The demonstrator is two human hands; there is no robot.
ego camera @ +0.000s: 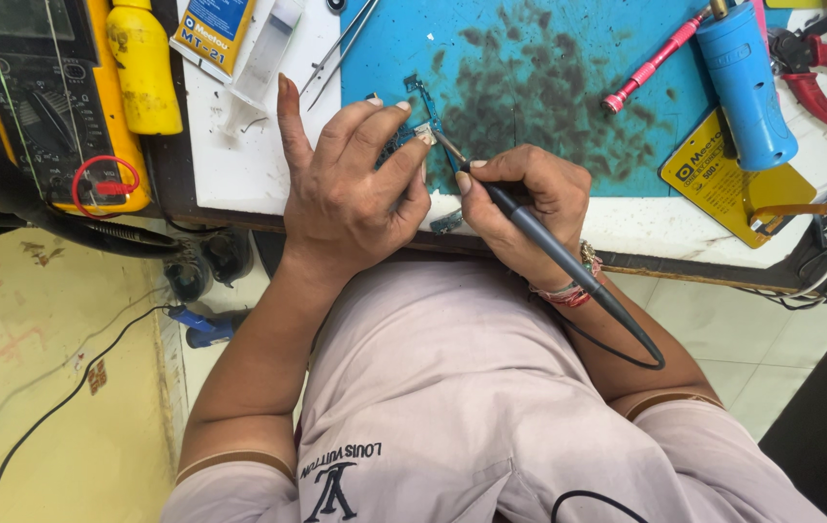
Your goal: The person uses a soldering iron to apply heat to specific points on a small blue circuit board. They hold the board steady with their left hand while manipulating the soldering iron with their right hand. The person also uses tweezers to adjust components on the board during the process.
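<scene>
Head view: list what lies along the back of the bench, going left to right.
Multimeter → yellow bottle → tweezers → pink screwdriver → blue cylindrical tool → red-handled pliers.

A pale pinkish-grey short-sleeved shirt is worn, with dark lettering and a monogram printed upside down near the lower edge of the view. Each sleeve is finished with a narrow brown band at the hem. The forearms are left bare. The left hand (351, 189) is unadorned; light, untinted nails are seen. At the wrist of the right hand (530, 208), red and white thread bracelets with small beads are worn.
</scene>
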